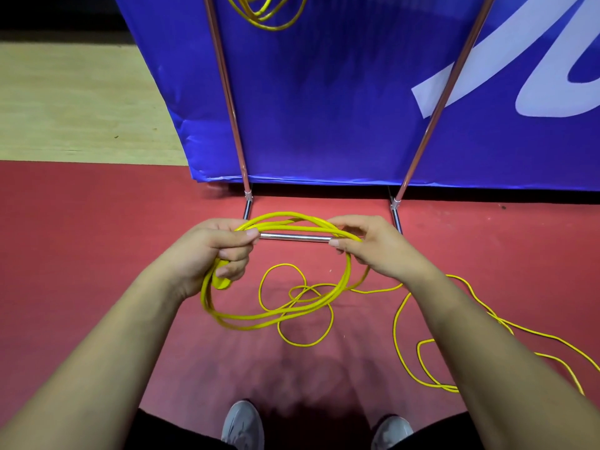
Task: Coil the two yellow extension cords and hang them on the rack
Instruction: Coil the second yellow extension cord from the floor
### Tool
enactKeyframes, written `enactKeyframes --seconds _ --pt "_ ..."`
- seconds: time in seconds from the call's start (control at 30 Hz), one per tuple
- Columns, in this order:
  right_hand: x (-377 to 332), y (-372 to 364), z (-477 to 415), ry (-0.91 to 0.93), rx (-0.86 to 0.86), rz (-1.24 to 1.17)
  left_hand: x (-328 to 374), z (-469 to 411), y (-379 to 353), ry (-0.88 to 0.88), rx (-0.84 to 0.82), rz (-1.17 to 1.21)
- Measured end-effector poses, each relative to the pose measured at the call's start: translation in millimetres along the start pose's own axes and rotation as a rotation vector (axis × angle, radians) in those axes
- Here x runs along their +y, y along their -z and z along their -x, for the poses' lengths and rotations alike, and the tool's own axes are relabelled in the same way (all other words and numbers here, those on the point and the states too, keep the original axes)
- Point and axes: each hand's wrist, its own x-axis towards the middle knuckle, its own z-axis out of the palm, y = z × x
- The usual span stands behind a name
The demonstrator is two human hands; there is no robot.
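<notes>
1 coiled cord (263,15) hangs on rack (227,92). 2nd cord (276,315) roughly half coiled: left grip (224,251) clutches loops, right grip (367,245) pinches strand, rest loose on floor (97,238). Left: finish coil, hang.

**Views:** one, head-worn, wide-angle.

**Position:** above the person's own forearms, which enter from both lower corners.

**Direction:** forward and steeply down.

**Near field:** left hand (224,251) and right hand (367,245) at centre frame, close to the lens, both gripping a coiled yellow extension cord (253,321). Grey shoes (242,423) sit at the bottom edge, almost directly beneath.

**Middle field:** red matte floor (97,238) across the lower half.

**Far field:** blue banner panel with white lettering (324,108) faces the camera behind a chrome tube rack frame (228,92). Both are cut off by the top edge.

**Distortion:** the rack uprights splay outward toward the top.
</notes>
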Motion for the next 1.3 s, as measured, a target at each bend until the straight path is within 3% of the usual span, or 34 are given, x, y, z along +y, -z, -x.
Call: enactKeyframes --seconds 0.3,0.43,0.53,0.67,0.73,0.83,0.93,1.0,1.07,1.13,1.2,1.3 --pt "17.7 2.4 -2.5 -0.04 0.063 0.129 1.1 -3.7 2.1 -0.097 0.143 0.076" --pt "58.3 -0.6 -3.6 -0.224 -0.007 0.374 10.1 -1.7 16.0 -0.198 0.255 0.173" --pt "76.5 -8.7 1.0 -0.343 -0.033 0.191 10.9 -1.5 24.8 -0.225 0.336 0.172" --pt "73.3 -23.5 -3.9 -0.395 0.203 -0.242 3.1 -5.5 20.6 -0.202 0.466 -0.06" --pt "56.3 -24.8 -9.1 -0.309 0.223 -0.036 2.6 -5.3 17.1 -0.18 0.492 -0.15" --pt "19.2 -15.4 -8.9 -0.186 -0.036 0.443 4.0 -2.9 11.9 -0.15 0.402 -0.291" --pt "-17.3 -13.1 5.2 -0.225 -0.55 0.36 0.6 -1.0 -3.1 -0.058 0.252 -0.383" --pt "-32.6 -15.1 11.9 -0.175 -0.676 0.175 -5.1 -1.8 -15.8 0.011 0.119 -0.371" --pt "-37.3 -20.7 10.7 -0.092 -0.534 -0.04 -10.2 -1.4 -27.3 0.055 -0.042 -0.301" --pt "-34.1 -24.9 5.2 -0.061 -0.288 -0.244 -11.5 -0.8 -33.8 0.06 -0.137 -0.246" --pt "-23.9 -23.5 0.5 -0.06 -0.145 -0.32 -9.0 -1.6 -34.6 0.026 -0.118 -0.163" --pt "3.8 -8.9 -0.8 -0.058 -0.153 -0.172 -4.6 -6.5 -26.4 -0.014 0.046 0.04"
